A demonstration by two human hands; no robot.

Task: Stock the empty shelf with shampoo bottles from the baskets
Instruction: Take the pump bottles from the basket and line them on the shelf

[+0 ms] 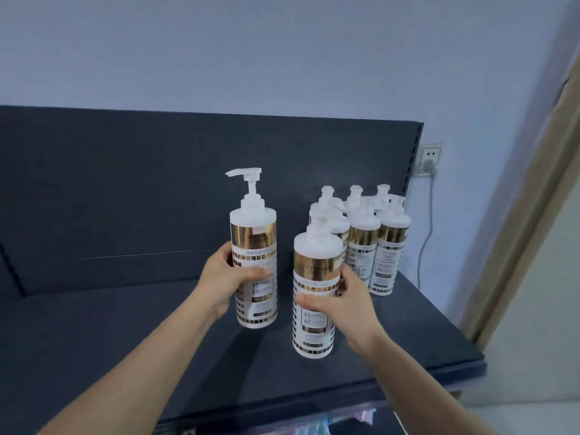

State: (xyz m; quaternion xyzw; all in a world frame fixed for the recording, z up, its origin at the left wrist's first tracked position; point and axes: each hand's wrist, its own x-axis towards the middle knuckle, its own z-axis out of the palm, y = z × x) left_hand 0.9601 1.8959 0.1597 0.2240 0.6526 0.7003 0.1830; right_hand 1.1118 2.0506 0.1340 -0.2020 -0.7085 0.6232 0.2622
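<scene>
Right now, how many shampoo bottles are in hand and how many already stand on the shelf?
In hand: 2, one in the left hand and one in the right hand
Standing at the right end of the shelf: 6 visible
Total: 8

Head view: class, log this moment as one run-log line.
left hand: grips pump bottle | right hand: grips second bottle | shelf: stocked bottles at right end | baskets: unseen
</scene>
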